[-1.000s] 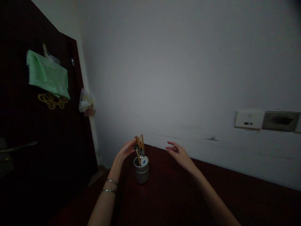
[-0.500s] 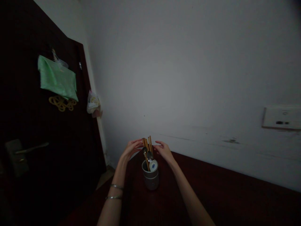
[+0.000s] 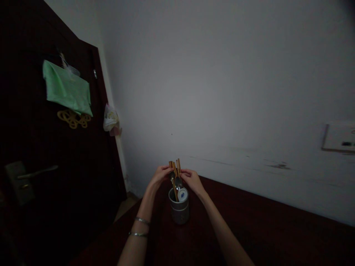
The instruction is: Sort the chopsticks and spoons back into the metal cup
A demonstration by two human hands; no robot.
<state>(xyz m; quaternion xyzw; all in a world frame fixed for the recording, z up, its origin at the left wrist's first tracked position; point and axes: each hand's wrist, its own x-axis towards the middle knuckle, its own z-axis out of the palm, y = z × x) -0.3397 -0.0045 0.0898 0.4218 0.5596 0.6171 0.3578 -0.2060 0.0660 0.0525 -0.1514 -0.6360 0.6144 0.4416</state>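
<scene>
A grey cylindrical utensil holder stands upright on the dark red table. Several wooden chopsticks rise from it, along with metal spoons and a white spoon with a blue mark. From the left, my left hand closes its fingers on the chopsticks near their upper part. My right hand pinches at the chopsticks from the right, its thumb and forefinger against them. The utensils partly hide the fingertips of both hands. Two silver bangles circle my left forearm.
The dark table meets a pale wall behind the holder. A dark door with a metal handle is on the left, with a green cloth hung on it. A plastic bag hangs beside the frame.
Both hands have moved inward, from open beside the utensils to closed on the chopsticks. The holder stays standing; the view has shifted slightly.
</scene>
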